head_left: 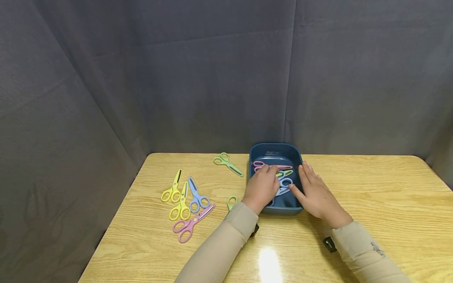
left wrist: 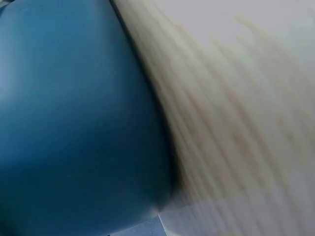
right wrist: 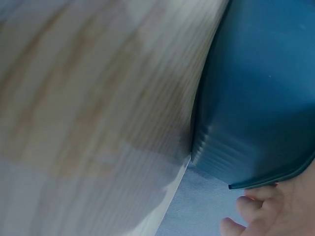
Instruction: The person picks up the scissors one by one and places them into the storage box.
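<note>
A dark blue plastic bin (head_left: 276,210) stands on the table with pink scissors (head_left: 283,167), green scissors (head_left: 288,173) and blue scissors (head_left: 286,182) inside. My left hand (head_left: 261,188) reaches over the bin's left rim, fingers bent down among the scissors. Its fingertips are hidden, so I cannot tell whether it grips a pair. Along the right rim lies my right hand (head_left: 318,196), fingers extended and thumb reaching over the edge. In the right wrist view, fingers (right wrist: 256,209) show by the rim of the bin (right wrist: 266,98). The left wrist view shows the bin's outer wall (left wrist: 74,113).
Left of the bin lie two yellow scissors (head_left: 172,192) (head_left: 182,206), blue scissors (head_left: 198,198) and pink scissors (head_left: 189,226). Green scissors (head_left: 226,160) lie near the back edge; another green pair (head_left: 231,199) is partly behind the left sleeve. A grey curtain (head_left: 212,78) hangs behind the table.
</note>
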Action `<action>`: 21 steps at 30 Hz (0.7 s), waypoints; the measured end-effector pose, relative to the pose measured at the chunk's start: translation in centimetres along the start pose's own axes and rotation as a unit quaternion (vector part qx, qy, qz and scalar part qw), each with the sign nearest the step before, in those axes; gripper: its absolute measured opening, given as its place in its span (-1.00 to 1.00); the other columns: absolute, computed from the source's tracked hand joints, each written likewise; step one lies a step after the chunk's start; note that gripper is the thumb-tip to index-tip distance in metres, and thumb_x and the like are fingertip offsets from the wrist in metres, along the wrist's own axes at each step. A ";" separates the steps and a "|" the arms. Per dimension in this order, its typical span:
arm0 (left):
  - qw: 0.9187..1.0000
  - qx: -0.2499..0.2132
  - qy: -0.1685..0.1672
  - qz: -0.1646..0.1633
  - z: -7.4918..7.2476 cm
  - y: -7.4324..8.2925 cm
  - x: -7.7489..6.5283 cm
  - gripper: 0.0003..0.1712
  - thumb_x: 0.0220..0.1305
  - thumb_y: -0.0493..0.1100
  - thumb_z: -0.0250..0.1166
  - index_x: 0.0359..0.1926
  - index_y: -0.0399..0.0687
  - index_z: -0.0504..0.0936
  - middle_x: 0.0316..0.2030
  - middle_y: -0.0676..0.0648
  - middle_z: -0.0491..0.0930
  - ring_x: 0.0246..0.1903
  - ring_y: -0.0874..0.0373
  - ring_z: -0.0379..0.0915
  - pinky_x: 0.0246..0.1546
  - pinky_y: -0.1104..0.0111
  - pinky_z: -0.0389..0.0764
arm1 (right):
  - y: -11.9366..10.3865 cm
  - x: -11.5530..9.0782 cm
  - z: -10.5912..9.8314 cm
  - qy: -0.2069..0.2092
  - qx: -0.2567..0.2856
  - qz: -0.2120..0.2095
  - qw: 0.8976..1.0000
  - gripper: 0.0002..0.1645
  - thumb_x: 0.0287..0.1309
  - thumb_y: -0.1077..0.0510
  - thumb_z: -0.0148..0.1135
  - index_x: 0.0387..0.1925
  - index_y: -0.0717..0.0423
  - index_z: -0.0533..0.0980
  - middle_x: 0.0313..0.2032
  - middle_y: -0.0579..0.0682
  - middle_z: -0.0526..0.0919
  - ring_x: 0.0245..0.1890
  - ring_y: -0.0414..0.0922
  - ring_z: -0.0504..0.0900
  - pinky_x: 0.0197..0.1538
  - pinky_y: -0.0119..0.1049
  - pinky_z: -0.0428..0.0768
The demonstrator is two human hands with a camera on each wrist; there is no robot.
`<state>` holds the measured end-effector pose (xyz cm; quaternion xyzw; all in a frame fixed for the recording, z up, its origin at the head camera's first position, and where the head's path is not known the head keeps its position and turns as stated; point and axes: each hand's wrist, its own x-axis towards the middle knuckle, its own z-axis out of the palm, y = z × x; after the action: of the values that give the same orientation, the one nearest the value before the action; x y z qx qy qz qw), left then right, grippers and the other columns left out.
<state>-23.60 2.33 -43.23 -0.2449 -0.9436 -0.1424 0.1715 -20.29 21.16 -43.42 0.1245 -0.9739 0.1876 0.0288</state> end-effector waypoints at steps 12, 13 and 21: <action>0.998 -0.037 0.050 0.014 -0.7 -0.6 -1.1 -0.75 0.40 -0.19 0.24 0.05 -0.10 0.63 -0.08 -0.08 0.63 -0.08 0.08 0.62 0.02 0.37 0.61 | 0.0 0.0 0.0 -0.004 0.004 -0.002 1.000 -0.02 0.51 -0.23 -0.10 0.53 0.46 -0.07 0.56 0.37 -0.15 0.54 0.33 -0.13 0.48 0.27 -0.05; 0.998 -0.044 0.047 0.009 -0.9 -0.6 -1.2 -0.74 0.40 -0.19 0.25 0.07 -0.11 0.62 -0.06 -0.09 0.62 -0.06 0.07 0.62 0.05 0.35 0.60 | 0.0 0.0 0.0 -0.004 0.004 -0.002 1.000 -0.02 0.51 -0.23 -0.10 0.52 0.46 -0.06 0.56 0.37 -0.16 0.54 0.33 -0.13 0.48 0.27 -0.05; 0.995 -0.090 0.034 -0.009 -2.9 -1.2 -2.4 -0.71 0.40 -0.19 0.27 0.10 -0.13 0.61 0.01 -0.14 0.59 -0.04 0.03 0.59 0.05 0.30 0.60 | 0.0 -0.1 -0.2 0.000 0.010 -0.003 1.000 0.00 0.51 -0.26 -0.12 0.52 0.47 -0.05 0.55 0.38 -0.15 0.54 0.34 -0.12 0.48 0.26 -0.05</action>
<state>-21.49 -0.72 -41.80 -0.2463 -0.9224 -0.2369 0.1799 -20.15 21.21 -43.27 0.1275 -0.9716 0.1974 0.0282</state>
